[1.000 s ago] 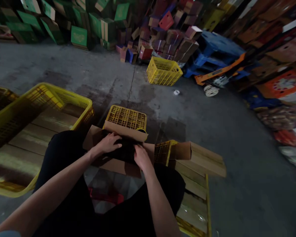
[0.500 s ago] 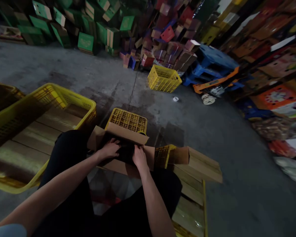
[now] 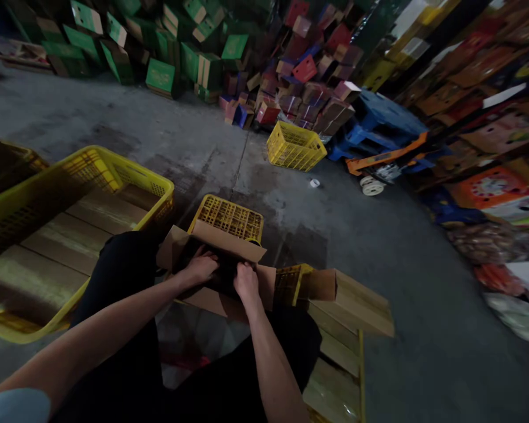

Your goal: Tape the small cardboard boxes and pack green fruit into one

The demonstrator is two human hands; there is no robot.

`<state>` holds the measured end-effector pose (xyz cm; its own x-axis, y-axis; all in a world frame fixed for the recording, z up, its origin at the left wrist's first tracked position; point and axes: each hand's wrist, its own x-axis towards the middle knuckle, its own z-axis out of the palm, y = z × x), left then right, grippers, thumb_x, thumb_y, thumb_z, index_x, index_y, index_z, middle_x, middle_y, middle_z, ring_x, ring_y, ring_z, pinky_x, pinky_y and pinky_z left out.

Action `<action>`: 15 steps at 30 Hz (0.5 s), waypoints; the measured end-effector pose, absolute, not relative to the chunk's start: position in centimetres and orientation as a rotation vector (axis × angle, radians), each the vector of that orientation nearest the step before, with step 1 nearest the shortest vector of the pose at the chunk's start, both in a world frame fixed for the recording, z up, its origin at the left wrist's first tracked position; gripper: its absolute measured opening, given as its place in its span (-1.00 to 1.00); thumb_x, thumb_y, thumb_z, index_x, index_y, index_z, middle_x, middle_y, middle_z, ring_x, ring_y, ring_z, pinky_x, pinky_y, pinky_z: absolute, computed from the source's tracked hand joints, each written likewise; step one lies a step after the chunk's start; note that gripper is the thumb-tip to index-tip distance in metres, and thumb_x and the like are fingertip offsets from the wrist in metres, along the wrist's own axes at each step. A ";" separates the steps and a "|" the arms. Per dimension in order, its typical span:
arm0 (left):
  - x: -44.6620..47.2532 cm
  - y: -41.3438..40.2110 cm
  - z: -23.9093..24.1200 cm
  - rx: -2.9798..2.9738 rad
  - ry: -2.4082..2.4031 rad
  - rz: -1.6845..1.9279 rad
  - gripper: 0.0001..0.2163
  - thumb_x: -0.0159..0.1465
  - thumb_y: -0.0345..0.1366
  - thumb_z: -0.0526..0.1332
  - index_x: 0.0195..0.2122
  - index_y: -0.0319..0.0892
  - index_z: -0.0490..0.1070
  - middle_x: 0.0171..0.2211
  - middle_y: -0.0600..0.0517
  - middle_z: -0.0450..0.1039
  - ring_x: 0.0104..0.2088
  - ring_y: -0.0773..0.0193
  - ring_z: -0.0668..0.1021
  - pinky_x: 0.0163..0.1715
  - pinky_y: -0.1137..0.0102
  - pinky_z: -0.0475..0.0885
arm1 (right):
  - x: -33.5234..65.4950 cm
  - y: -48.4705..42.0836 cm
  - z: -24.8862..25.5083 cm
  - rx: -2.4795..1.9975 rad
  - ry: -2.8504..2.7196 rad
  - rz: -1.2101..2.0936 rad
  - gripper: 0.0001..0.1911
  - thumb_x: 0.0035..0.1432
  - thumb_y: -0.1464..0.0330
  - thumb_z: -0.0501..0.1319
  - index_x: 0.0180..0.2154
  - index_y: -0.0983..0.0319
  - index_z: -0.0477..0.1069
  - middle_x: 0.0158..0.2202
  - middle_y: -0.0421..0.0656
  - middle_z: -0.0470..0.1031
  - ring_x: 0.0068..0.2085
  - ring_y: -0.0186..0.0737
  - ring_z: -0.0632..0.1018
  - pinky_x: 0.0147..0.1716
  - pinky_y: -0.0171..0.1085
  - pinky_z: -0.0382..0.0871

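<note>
Between my knees sits a cardboard box [image 3: 216,302] with its flaps folded outward. Its inside is very dark, and I cannot make out the contents. My left hand [image 3: 203,267] reaches into the left part of the box, fingers curled down into the dark. At the right side of the opening, my right hand [image 3: 247,282] is closed, its fingertips pressed down on something dark. Just beyond the box stands an upturned yellow crate [image 3: 229,214], partly covered by the far flap.
On the left, a big yellow crate [image 3: 152,179] holds several long cardboard boxes [image 3: 66,235]. A cardboard box [image 3: 364,302] lies atop another filled crate at right. Farther off are a yellow basket [image 3: 295,147], a tape roll [image 3: 314,183], an orange pallet jack [image 3: 385,155] and blue pallets [image 3: 379,120].
My left hand's fingers have gone from spread to curled inside the box. My right hand has shifted slightly left and closed more. The view has tilted a little.
</note>
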<state>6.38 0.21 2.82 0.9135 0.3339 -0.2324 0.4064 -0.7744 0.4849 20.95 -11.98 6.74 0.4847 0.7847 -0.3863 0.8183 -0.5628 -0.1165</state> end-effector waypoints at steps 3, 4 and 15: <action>6.0 0.8 3.5 2.489 0.546 -0.191 -0.85 0.19 -0.41 0.26 -0.28 -0.11 0.61 -0.09 -0.11 0.59 0.13 -0.10 0.48 0.31 -0.10 0.02 | 22.4 -13.5 8.4 2.872 1.555 -0.708 -0.82 0.29 0.43 0.15 -0.15 0.22 0.52 -0.10 -0.04 0.59 -0.07 -0.10 0.62 -0.09 -0.24 0.46; 5.9 0.8 3.7 2.486 0.530 -0.191 -0.85 0.20 -0.41 0.25 -0.27 -0.12 0.62 -0.07 -0.12 0.59 0.12 -0.10 0.49 0.30 -0.09 0.06 | 23.0 -14.1 9.0 3.018 1.595 -0.830 -0.84 0.29 0.36 0.17 -0.20 0.20 0.53 -0.20 -0.09 0.60 -0.17 -0.13 0.63 -0.16 -0.26 0.47; 6.9 0.3 8.3 1.268 0.278 0.201 -0.29 0.21 -0.20 0.42 0.37 -0.03 0.21 0.32 -0.12 0.31 0.26 0.03 0.43 0.20 0.17 0.36 | 24.9 -15.7 12.1 3.676 0.928 -2.700 -0.66 -0.03 0.14 0.50 -0.36 0.19 0.48 -0.48 -0.31 0.39 -0.57 -0.44 0.36 -0.56 -0.40 0.33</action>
<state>6.92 0.35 8.32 0.9490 0.3006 -0.0945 0.0041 0.2880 0.9576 24.94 -15.69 12.12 0.6021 0.7457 -0.2854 -0.4124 -0.0157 -0.9109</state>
